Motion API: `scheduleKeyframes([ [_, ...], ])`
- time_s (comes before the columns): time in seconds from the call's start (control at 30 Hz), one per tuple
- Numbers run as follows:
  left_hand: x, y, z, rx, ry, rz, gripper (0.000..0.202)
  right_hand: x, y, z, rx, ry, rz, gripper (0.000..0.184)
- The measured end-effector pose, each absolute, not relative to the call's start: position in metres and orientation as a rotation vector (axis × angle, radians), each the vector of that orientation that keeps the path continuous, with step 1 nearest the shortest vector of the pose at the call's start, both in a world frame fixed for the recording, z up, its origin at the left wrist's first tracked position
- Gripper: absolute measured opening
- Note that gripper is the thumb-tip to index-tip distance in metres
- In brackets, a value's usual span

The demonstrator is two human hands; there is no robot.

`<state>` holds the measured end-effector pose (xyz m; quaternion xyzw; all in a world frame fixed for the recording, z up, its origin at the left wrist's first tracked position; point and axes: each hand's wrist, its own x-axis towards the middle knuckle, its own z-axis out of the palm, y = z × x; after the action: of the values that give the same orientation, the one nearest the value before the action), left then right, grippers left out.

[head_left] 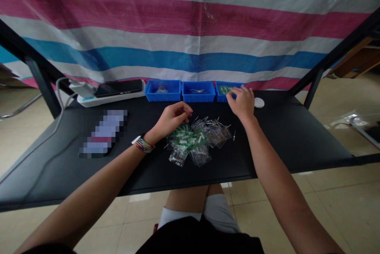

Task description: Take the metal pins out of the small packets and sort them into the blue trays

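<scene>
A heap of small clear bags with green parts and loose metal pins [197, 137] lies in the middle of the black table [297, 135]. My left hand [172, 118] rests at the heap's far left edge, fingers curled in a pinch on something I cannot make out. My right hand [242, 101] reaches to the rightmost blue bin [223, 96], which holds green parts; its fingers are closed over the bin's rim, and what they hold is hidden. Two more blue bins, the left one [162, 91] and the middle one [198, 92], stand beside it.
A white power strip with a dark phone [118, 88] on it lies at the back left, its cable running off the left side. A blurred flat object [103, 133] lies on the left. A small white disc [259, 103] sits beside the right bin. A striped tarp hangs behind.
</scene>
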<state>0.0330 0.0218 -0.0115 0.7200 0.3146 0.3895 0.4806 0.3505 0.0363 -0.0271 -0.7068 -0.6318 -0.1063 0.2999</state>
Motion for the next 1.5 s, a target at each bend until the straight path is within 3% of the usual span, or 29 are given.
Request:
scheduleKeyframes([
  [0.27,0.033,0.023,-0.017,1.814,0.762,0.924,0.015,0.35,0.04,-0.031,-1.942,-1.803,-0.363,0.06],
  [0.53,0.03,0.02,-0.01,2.144,0.882,0.901,0.021,0.346,0.034,-0.016,-1.918,-1.554,-0.499,0.032],
  [0.8,0.029,0.022,-0.015,2.545,0.772,0.712,0.031,0.345,0.033,-0.023,-2.004,-1.623,-0.484,0.037],
  [0.93,0.029,0.022,-0.018,2.585,0.805,0.678,0.032,0.341,0.03,-0.014,-1.938,-1.576,-0.466,0.03],
  [1.07,0.03,0.023,-0.018,2.53,0.76,0.721,0.032,0.321,0.02,-0.002,-1.664,-1.71,-0.269,0.023],
  [1.23,0.029,0.024,-0.019,2.478,0.763,0.753,0.032,0.281,0.011,-0.011,-1.317,-2.059,0.257,0.017],
  [1.5,0.03,0.025,-0.02,2.415,0.766,0.774,0.027,0.266,0.014,-0.029,-1.347,-2.099,0.376,0.014],
])
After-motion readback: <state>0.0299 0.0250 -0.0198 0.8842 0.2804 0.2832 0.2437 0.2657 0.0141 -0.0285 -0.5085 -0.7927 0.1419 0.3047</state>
